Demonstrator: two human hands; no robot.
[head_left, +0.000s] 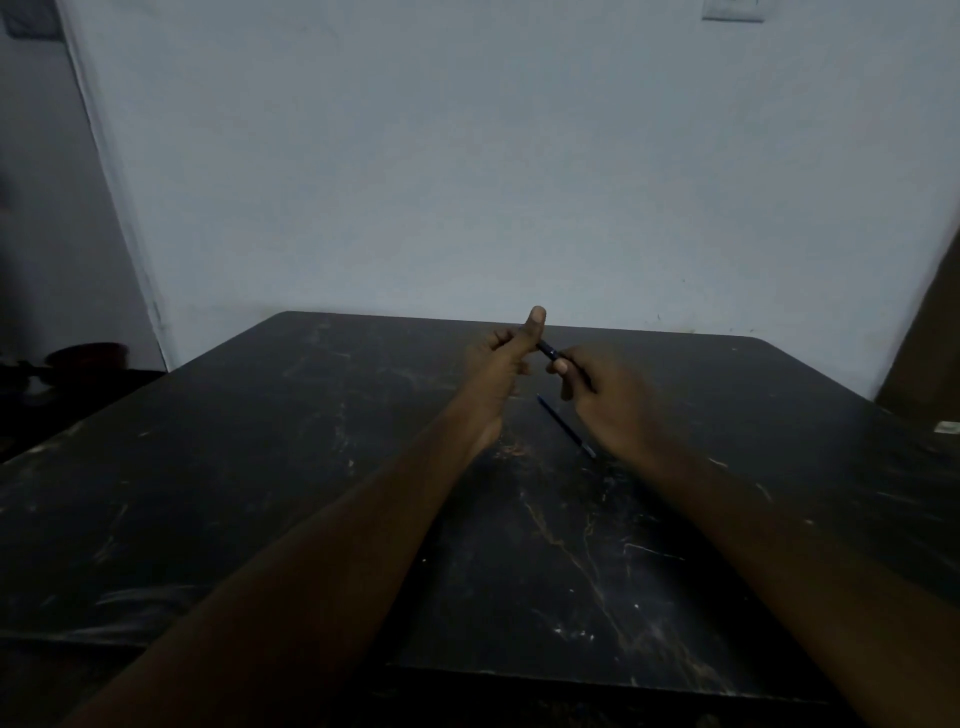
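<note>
Head view: a black, pale-veined stone surface runs out from its near edge. Toward the far edge a thin blue pen refill lies flat, just below the right grip. The left grip, thumb up, and the right grip each pinch one end of a short dark pen barrel, held above the surface. Beyond is a pale grey-blue wall, with a brown board past the far right corner.

One head-worn wide-angle camera looks forward and down over the dark surface, near it, facing the wall behind.
</note>
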